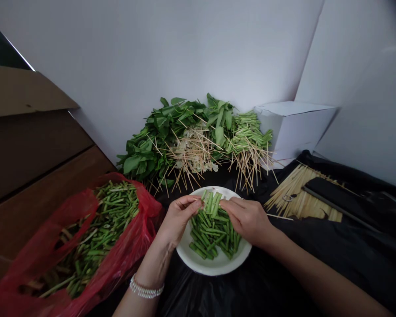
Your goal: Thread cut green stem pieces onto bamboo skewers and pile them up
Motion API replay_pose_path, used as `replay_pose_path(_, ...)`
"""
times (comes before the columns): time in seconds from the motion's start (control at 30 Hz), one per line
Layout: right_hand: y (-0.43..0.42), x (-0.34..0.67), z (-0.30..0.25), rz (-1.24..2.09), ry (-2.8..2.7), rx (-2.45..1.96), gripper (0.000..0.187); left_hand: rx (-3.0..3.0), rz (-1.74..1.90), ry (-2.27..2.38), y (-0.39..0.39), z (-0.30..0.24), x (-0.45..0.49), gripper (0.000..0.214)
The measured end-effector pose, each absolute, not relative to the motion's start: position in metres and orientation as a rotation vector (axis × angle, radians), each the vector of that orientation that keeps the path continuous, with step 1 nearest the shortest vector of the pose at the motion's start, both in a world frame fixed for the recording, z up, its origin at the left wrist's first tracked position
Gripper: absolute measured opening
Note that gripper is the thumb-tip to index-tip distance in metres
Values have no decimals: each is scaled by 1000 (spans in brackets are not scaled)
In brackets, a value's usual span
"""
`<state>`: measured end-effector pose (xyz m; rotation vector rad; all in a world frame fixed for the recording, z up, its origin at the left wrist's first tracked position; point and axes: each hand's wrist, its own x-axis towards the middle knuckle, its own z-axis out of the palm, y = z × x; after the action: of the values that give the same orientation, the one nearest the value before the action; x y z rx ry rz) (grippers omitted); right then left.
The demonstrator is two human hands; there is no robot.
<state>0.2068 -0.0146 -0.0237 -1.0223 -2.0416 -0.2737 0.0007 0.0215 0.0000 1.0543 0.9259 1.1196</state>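
Over a white bowl (214,267) I hold a short row of cut green bean pieces (212,204) side by side. A thin wooden skewer (280,216) sticks out to the right behind my right hand (246,218), whose fingers are closed at the row's right end. My left hand (183,215) pinches at the left end, its thumb and forefinger against a green piece; the fingertips hide part of it. Loose cut green beans (211,235) fill much of the bowl under my hands.
A red plastic bag (148,215) of cut green stems is at left. Behind the bowl lie skewered leafy greens (135,163), pale skewered pieces (194,145) and skewered green stalks (247,127). At right are bare skewers (290,191), a black phone-like object (336,200) and a white box (303,127).
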Motion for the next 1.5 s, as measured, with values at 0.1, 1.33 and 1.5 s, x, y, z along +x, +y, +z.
replay_pose_path(0.1,-15,206,-23,-276,-2046,-1011,28,1123,1087,926,20,-1,2,21)
replay_pose_path(1.33,-13,210,-24,-271,-1908,-1058,27,1452,1056,1098,25,4,-10,20)
replay_pose_path(1.5,-13,209,-25,-272,-1958,-1072,28,966,1153,944,25,14,-12,31)
